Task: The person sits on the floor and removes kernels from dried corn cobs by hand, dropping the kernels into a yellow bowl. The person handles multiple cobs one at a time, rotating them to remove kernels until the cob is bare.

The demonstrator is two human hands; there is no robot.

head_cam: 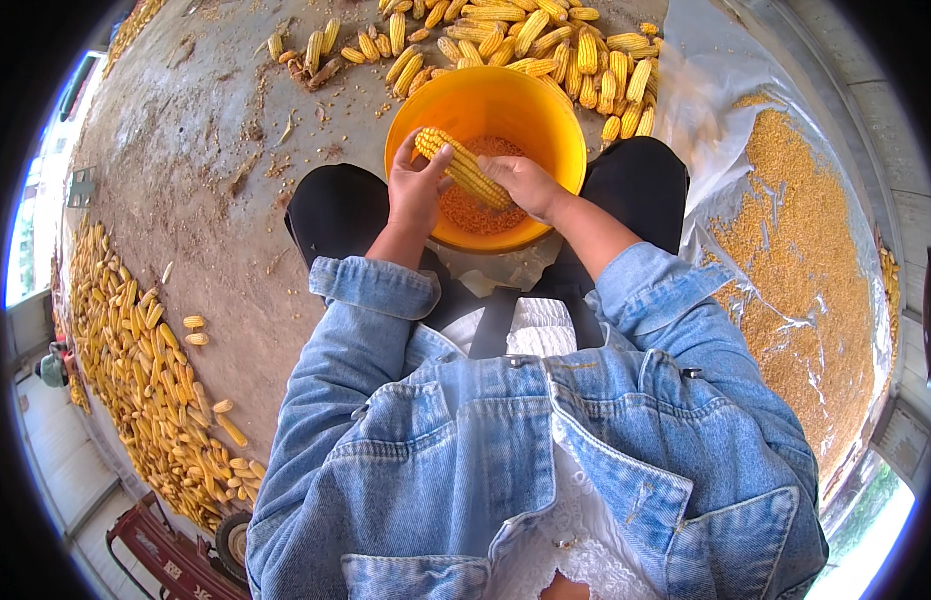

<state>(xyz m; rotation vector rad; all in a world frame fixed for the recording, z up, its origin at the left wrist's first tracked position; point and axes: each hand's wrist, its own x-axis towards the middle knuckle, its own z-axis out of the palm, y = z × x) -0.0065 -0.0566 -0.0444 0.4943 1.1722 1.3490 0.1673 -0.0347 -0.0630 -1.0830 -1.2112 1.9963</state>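
Note:
A dried ear of yellow corn lies slantwise between my two hands, over the mouth of a yellow plastic bucket. My left hand grips its upper left end, thumb on the near side. Lower down on the ear, my right hand presses with the thumb and curled fingers. The kernels I can see on the ear are mostly in place; its underside is hidden. Loose orange-yellow kernels cover the bucket's bottom. The bucket stands between my knees.
Beyond the bucket spreads a heap of corn ears. A larger corn heap runs along the left. To the right, shelled kernels lie on clear plastic sheeting. A red wheeled machine stands at lower left. Husk scraps litter the concrete floor.

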